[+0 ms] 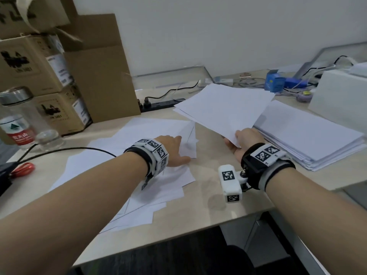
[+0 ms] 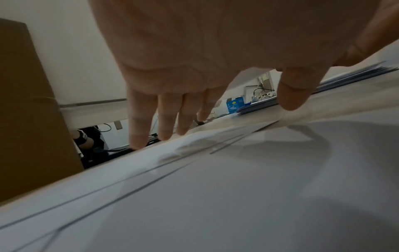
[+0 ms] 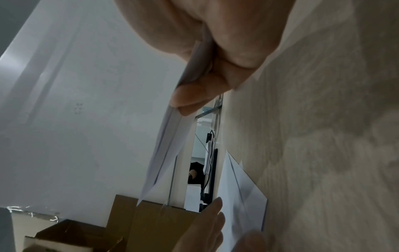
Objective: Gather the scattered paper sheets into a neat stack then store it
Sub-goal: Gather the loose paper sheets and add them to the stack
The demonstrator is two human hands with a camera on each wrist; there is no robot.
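Note:
White paper sheets [image 1: 139,175] lie scattered and overlapping on the left half of the desk [image 1: 208,213]. My left hand [image 1: 174,150] rests flat on them with straight fingers [image 2: 140,129] and the thumb touching the paper. My right hand [image 1: 241,138] pinches the near corner of a small bundle of sheets [image 1: 224,108], held lifted above the desk; the thumb and fingers [image 3: 194,95] clamp its edge. A thick, roughly squared paper stack [image 1: 309,135] lies on the desk to the right.
Cardboard boxes [image 1: 59,76] stand at the back left beside a glass jar [image 1: 17,116]. A black cable [image 1: 69,149] and red scissors [image 1: 21,169] lie at the left. A power strip [image 1: 158,105], a blue box [image 1: 275,82] and a white device [image 1: 339,100] sit behind.

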